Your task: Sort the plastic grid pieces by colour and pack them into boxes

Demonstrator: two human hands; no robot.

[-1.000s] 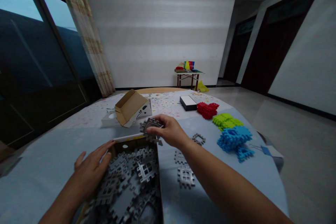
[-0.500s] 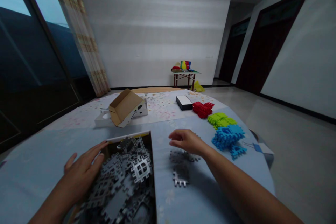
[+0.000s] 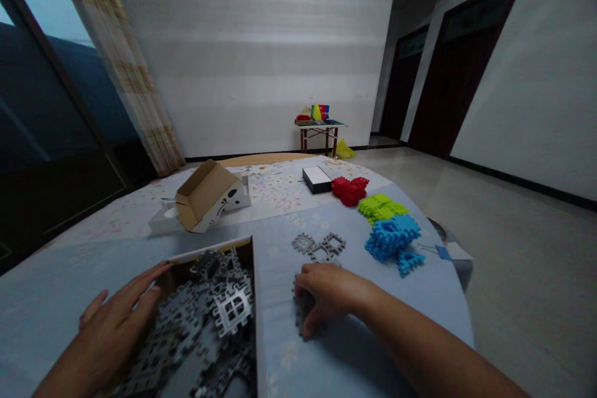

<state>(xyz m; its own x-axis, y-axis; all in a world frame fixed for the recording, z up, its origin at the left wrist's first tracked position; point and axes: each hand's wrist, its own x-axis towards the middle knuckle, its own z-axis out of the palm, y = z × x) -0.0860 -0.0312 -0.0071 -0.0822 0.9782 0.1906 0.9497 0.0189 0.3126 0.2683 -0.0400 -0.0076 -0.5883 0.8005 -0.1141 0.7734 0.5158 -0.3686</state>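
My left hand [image 3: 119, 320] lies across the left rim of an open cardboard box [image 3: 256, 342], fingers stretched and thumb over the inside. Grey toothed interlocking tiles [image 3: 205, 311] fill this box in a jumbled heap; one lighter, window-patterned tile [image 3: 232, 309] lies on top. To the right of the box, my right hand [image 3: 331, 292] is down at the tablecloth, its fingers and thumb bent around a grey tile [image 3: 302, 311] partly hidden beneath it. Just beyond that hand, several loose grey tiles [image 3: 321, 245] lie flat on the cloth.
Blue tiles [image 3: 392, 236], lime-green tiles [image 3: 382, 206] and red tiles [image 3: 349, 189] sit in piles along the right side. A black-and-white box [image 3: 317, 179] stands farther back. An opened cardboard lid [image 3: 205, 193] leans on a white tray at the back left.
My right hand has come down and nearer, from above the loose tiles onto a grey tile, uncovering the tiles beyond. My left hand stays on the box rim. The view has shifted slightly right.
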